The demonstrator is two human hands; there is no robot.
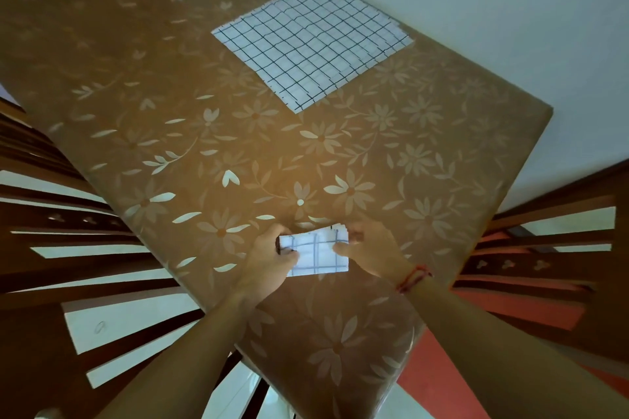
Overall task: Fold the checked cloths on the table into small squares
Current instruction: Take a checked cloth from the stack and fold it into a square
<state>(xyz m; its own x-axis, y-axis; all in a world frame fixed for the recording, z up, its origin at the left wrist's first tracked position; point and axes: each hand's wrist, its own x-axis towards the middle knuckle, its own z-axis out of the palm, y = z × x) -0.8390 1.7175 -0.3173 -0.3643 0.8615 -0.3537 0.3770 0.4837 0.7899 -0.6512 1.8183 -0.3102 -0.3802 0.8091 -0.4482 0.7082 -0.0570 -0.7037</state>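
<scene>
A small folded white cloth with dark check lines (316, 253) lies near the table's front edge. My left hand (269, 258) grips its left end, thumb on top. My right hand (371, 250) pinches its right end, where several layered edges show. A red thread is tied round my right wrist. Farther back on the table, a stack of unfolded checked cloths (311, 42) lies flat and spread out, with offset edges showing at its right side.
The table (204, 153) wears a brown covering with pale flower print. Wooden chairs with slatted backs stand at the left (68, 214) and the right (544, 241). A pale wall runs along the table's far right side.
</scene>
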